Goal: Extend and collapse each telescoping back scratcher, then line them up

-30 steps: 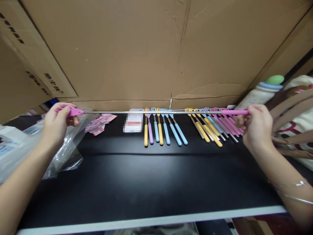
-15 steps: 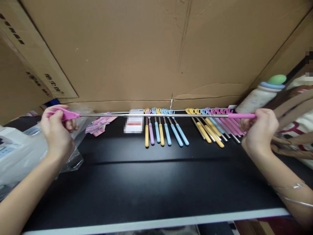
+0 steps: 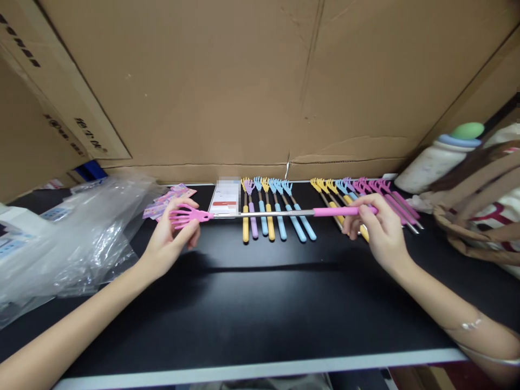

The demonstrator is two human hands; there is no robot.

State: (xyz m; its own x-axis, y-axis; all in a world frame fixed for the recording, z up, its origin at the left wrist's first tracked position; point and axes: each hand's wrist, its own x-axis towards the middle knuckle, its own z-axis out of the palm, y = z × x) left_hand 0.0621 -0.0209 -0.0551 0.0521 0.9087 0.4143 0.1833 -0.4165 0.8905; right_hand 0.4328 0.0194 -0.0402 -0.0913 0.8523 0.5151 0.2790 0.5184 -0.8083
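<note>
Head view: pink plastic, hand-shaped scratcher with telescopic steel shaft (image 3: pixel 280 213), held level between both hands.
Left hand (image 3: pixel 168 241) pinches the clawed head near its neck; right hand (image 3: pixel 379 230) has fingers closed round the pink grip's end. Scratcher is above the black tabletop (image 3: pixel 260 309), in front of seven yellow, lilac and blue-handled scratchers (image 3: pixel 271 230). Step, as judged: adjusting or checking shaft length, partly extended. Next move would call for both grips kept in line, force along the shaft. Writing: dark Chinese-looking characters on the brown cardboard panel (image 3: pixel 91 132), too blurred to read surely; white rectangular screen (image 3: pixel 225 192) partly pixelated, red bar illegible. No brand legible.
</note>
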